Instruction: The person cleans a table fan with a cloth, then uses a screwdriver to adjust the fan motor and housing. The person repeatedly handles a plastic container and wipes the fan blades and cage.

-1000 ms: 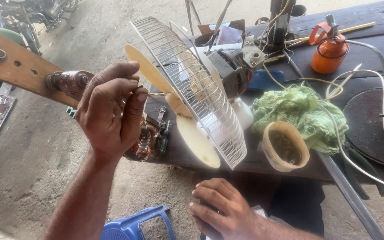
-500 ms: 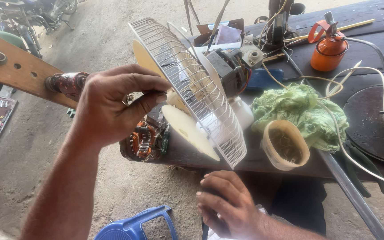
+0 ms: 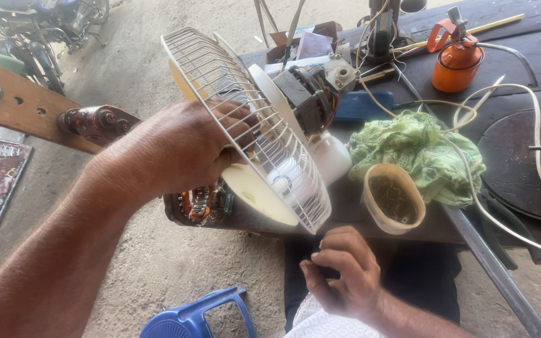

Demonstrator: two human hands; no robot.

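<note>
Left hand (image 3: 176, 147) clasps the white wire fan guard (image 3: 245, 125) with its exposed motor (image 3: 311, 94), tilted over the dark counter (image 3: 508, 44); right hand (image 3: 345, 275), loosely curled and empty, sits nearer, below it.

This is a small repair workshop, open to a dusty concrete floor (image 3: 158, 263). A dark, worn bench (image 3: 508, 44) carries an orange oil can (image 3: 455, 59), loose wires (image 3: 521, 94), a bare electric motor (image 3: 311, 94) and a green rag (image 3: 414, 147). A copper-wound stator (image 3: 198, 203) sits at its edge, and a parked motorcycle (image 3: 39, 15) stands behind.
</note>
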